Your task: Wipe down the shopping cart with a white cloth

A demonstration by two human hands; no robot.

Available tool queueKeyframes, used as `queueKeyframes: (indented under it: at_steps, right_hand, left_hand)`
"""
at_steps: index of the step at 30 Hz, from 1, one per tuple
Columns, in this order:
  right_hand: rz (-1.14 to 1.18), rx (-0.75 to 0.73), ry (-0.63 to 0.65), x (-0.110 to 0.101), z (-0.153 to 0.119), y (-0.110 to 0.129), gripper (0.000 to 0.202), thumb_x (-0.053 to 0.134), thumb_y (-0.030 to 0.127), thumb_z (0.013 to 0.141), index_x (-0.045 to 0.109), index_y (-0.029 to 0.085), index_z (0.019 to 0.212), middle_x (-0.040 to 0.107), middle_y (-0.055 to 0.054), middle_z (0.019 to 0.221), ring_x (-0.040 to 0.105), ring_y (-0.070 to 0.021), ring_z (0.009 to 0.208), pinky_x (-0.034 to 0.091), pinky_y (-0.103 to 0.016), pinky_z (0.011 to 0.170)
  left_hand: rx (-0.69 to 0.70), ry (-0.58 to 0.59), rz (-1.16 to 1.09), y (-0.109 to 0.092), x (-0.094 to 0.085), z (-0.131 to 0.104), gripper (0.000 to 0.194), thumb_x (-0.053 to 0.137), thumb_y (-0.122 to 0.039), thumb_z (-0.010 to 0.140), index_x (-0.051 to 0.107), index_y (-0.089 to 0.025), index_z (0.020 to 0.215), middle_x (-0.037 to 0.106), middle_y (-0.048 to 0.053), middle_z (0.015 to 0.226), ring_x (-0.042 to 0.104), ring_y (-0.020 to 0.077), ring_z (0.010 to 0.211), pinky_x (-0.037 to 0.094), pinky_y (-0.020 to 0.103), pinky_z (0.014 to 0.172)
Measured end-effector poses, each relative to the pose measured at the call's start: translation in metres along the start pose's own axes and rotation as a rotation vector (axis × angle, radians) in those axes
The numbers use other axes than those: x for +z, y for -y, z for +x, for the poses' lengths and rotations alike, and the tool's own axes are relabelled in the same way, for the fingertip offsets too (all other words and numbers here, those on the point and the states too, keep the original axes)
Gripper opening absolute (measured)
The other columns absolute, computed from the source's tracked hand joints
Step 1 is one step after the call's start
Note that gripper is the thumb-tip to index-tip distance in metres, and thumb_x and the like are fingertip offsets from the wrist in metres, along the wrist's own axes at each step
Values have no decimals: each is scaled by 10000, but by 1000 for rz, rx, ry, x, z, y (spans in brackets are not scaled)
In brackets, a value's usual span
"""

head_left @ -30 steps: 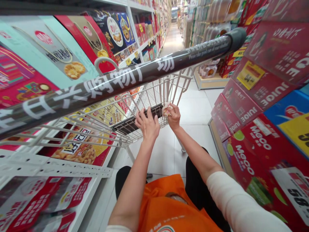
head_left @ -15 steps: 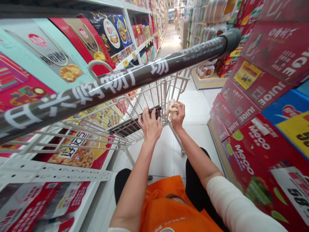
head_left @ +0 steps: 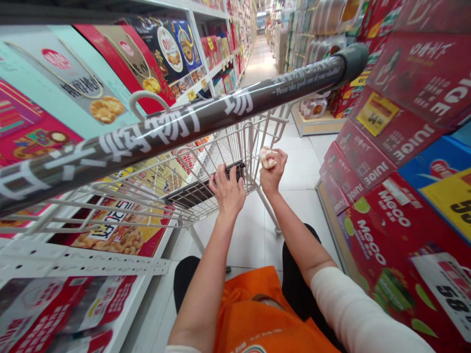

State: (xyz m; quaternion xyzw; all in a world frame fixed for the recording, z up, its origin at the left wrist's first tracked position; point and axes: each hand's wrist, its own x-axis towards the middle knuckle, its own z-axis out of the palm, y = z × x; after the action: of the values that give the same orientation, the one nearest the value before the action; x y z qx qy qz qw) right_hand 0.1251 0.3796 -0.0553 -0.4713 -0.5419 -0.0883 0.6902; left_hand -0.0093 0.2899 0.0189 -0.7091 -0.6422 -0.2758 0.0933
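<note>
My left hand [head_left: 227, 192] rests against the rear wire mesh of a shopping cart [head_left: 200, 212]. Its fingers are spread and slightly bent, touching the wires beside a dark panel [head_left: 198, 192]. A crumpled whitish cloth with brownish patches [head_left: 267, 158] is bunched up in my right hand [head_left: 274, 171], whose fingers are closed around it. That hand is just outside the cart's right rear corner. Whether it touches the wires, I cannot tell. Above both hands, the cart's dark handle bar [head_left: 217, 109] with white lettering crosses the view at a slant.
Shelves with gift boxes [head_left: 106, 73] line the left side, close to the cart. Stacked red drink cartons [head_left: 390, 215] with yellow price tags stand at the right. White floor tiles [head_left: 243, 240] show below the cart, and the aisle [head_left: 261, 54] runs on ahead.
My right hand has shifted slightly right and turned, with the cloth bunched more tightly in its fingers. My left hand stays at nearly the same spot on the cart.
</note>
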Motion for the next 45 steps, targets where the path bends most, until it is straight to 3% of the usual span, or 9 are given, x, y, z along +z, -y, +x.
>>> queueKeyframes:
  at_steps: [3, 11, 16, 20, 24, 29, 32, 37, 45]
  right_hand:
    - [12, 93, -179, 11, 8, 16, 105, 560, 233, 954, 666, 237, 948, 497, -115, 1264, 559, -281, 1225, 559, -497, 992]
    - [86, 107, 0, 15, -20, 37, 354, 375, 310, 1027, 640, 198, 1233, 439, -179, 1479, 525, -266, 1374, 495, -496, 1140]
    - [172, 257, -42, 3, -22, 47, 369, 512, 471, 1012, 729, 181, 1082, 567, -167, 1331, 586, -254, 1297, 526, -438, 1101]
    - [364, 474, 46, -9, -19, 54, 510, 379, 551, 1034, 728, 190, 1130, 564, -135, 1352, 646, -218, 1176, 597, -368, 926]
    - [346, 608, 45, -22, -14, 57, 309, 685, 506, 870, 731, 200, 859, 623, -88, 1150, 634, -223, 1144, 537, -382, 1027]
    - [432, 614, 191, -41, -14, 65, 177, 738, 368, 802, 618, 245, 845, 636, -9, 985, 629, -195, 1072, 515, -376, 1044]
    - [653, 736, 286, -52, -19, 72, 320, 730, 360, 809, 540, 283, 1055, 658, -2, 1141, 652, -149, 965, 576, -284, 831]
    - [814, 908, 330, -61, -26, 70, 437, 729, 307, 744, 516, 287, 1126, 676, -13, 1194, 648, -134, 801, 510, -234, 585]
    - [183, 466, 236, -75, -42, 60, 180, 628, 178, 762, 761, 259, 853, 606, -79, 1294, 526, -266, 1258, 463, -467, 1086]
  left_hand:
    - [-13, -2, 1, 1, 1, 0, 447, 528, -304, 954, 624, -181, 1374, 480, 203, 1568, 419, 334, 1483, 253, 556, 1234]
    - [6, -9, 4, 5, 1, -2, 452, 519, -306, 957, 619, -195, 1383, 474, 185, 1578, 426, 327, 1477, 267, 544, 1231]
    - [3, -7, -1, 6, -1, -3, 454, 529, -309, 954, 617, -192, 1385, 471, 195, 1579, 422, 333, 1482, 253, 560, 1238]
    - [8, 1, -24, 9, 0, -4, 454, 535, -295, 953, 612, -198, 1390, 471, 196, 1576, 415, 335, 1485, 244, 567, 1240]
    - [-2, -35, -93, 7, 1, -7, 433, 543, -320, 964, 627, -194, 1370, 453, 215, 1568, 394, 344, 1490, 212, 584, 1243]
    - [-124, -105, -514, -4, 3, -16, 448, 640, -476, 924, 676, -205, 1279, 492, 192, 1481, 419, 330, 1438, 285, 508, 1210]
    - [-239, 58, -938, -4, 9, -20, 405, 747, -481, 831, 686, -213, 1129, 692, 91, 1133, 629, 248, 1096, 459, 381, 1029]
    - [-417, 94, -1243, 6, 18, -23, 297, 722, -480, 809, 634, -199, 842, 618, -28, 746, 568, 122, 674, 446, 225, 668]
    - [-672, 215, -1687, 10, 10, -26, 386, 720, -439, 682, 690, -176, 963, 765, 51, 994, 727, 220, 935, 559, 325, 867]
